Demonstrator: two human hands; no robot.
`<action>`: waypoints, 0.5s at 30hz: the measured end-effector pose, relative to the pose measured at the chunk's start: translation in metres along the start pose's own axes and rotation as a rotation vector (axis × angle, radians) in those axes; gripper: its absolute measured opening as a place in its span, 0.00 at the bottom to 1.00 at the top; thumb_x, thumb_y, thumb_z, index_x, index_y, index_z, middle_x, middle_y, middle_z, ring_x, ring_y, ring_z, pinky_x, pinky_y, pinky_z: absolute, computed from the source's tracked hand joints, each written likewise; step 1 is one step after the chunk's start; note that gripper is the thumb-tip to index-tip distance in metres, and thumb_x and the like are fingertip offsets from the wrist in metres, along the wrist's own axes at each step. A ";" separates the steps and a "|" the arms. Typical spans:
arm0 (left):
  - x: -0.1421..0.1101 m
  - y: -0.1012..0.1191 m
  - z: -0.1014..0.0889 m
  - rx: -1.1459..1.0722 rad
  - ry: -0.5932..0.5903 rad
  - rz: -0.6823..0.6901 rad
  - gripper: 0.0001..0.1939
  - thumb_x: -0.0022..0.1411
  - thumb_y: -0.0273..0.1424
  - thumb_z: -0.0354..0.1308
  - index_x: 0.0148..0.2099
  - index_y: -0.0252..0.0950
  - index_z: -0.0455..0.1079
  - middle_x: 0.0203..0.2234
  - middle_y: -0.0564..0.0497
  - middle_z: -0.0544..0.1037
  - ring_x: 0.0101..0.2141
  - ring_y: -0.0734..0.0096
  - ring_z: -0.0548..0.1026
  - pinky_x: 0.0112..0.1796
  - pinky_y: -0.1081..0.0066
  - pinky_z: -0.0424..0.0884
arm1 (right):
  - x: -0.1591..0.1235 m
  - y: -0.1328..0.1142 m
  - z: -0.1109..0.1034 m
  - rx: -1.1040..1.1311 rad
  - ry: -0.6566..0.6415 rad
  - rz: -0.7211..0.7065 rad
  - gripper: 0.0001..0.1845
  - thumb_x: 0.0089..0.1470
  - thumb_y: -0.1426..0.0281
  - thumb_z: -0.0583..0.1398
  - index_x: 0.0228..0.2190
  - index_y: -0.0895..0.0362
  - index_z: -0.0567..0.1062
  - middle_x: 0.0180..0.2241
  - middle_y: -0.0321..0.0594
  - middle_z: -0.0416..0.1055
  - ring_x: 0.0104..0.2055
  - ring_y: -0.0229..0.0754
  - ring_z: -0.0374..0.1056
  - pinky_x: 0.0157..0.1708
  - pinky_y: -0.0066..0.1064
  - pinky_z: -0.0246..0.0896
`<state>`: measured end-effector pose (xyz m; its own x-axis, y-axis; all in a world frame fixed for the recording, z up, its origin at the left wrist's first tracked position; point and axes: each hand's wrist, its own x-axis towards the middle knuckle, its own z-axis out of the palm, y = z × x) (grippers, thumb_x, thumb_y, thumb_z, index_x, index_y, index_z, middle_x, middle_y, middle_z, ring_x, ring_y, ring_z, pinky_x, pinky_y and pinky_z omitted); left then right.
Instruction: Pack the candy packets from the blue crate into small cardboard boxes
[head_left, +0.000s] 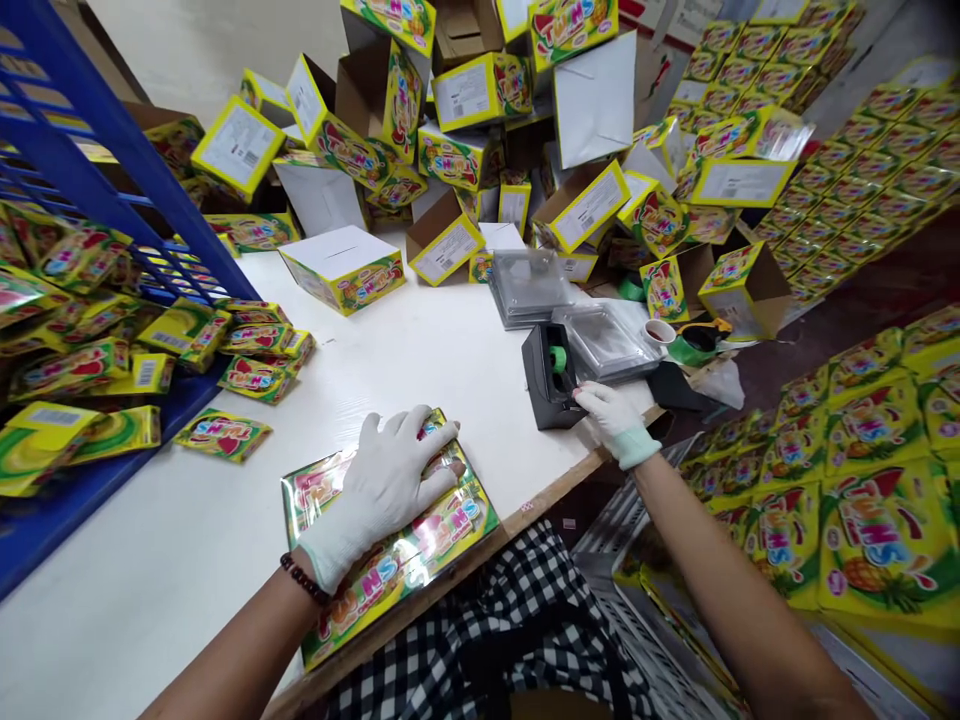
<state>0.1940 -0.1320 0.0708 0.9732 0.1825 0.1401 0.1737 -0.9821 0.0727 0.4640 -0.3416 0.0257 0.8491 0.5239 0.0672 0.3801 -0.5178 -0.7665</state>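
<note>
White table (450,340) fills the middle of the room, its near edge trimmed with wood (559,487), and open boxes (446,250) lie heaped along its far side, tipped every way. At the left stands a blue crate (139,160) full of small packs (82,365), with a few loose ones (223,435) on the tabletop just beside it. Close to the person's body, at the near edge, lies a flat, shiny carton (457,520), printed in yellow, green and red. Left hand (397,470), in a white glove, rests on top of it with palm down and fingers spread, pressing rather than gripping; a dark bead bracelet (304,580) circles that wrist. Right hand (611,415), gloved too (the cuffs are pale green), reaches to the black dispenser (536,385), fingertips bent at its right side; whether they pinch any tape I cannot tell. A green roll (557,358) sits inside the dispenser. Clear trays (529,285) are stacked just behind it, and a cup (660,332) with dark contents stands to their right. Beyond the right arm, more yellow cartons (885,530) are stacked. Black-and-white checked cloth (450,650) covers the person's lap.
</note>
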 end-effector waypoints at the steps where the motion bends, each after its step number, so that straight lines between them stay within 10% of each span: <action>1: 0.000 0.000 0.000 0.007 -0.002 0.002 0.21 0.67 0.46 0.47 0.56 0.45 0.68 0.48 0.42 0.70 0.45 0.51 0.70 0.43 0.54 0.59 | -0.003 -0.004 0.003 0.008 0.049 -0.009 0.17 0.54 0.60 0.56 0.31 0.60 0.78 0.43 0.49 0.74 0.49 0.50 0.69 0.51 0.39 0.62; 7: 0.002 -0.001 0.001 0.005 -0.002 0.010 0.21 0.68 0.46 0.46 0.57 0.45 0.67 0.49 0.42 0.70 0.46 0.51 0.70 0.44 0.54 0.59 | -0.051 -0.012 -0.003 0.112 0.257 -0.081 0.15 0.52 0.58 0.60 0.29 0.57 0.78 0.46 0.49 0.72 0.51 0.50 0.67 0.49 0.38 0.61; 15: 0.004 -0.003 0.003 -0.011 -0.011 0.009 0.25 0.67 0.50 0.46 0.58 0.44 0.67 0.52 0.42 0.69 0.47 0.50 0.70 0.45 0.53 0.59 | -0.075 0.026 0.018 0.426 0.074 0.188 0.19 0.51 0.52 0.62 0.30 0.56 0.70 0.22 0.34 0.65 0.25 0.39 0.61 0.27 0.32 0.57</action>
<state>0.1977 -0.1287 0.0685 0.9763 0.1729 0.1298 0.1631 -0.9831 0.0827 0.4033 -0.3823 -0.0103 0.9185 0.3902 -0.0645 0.0459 -0.2671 -0.9626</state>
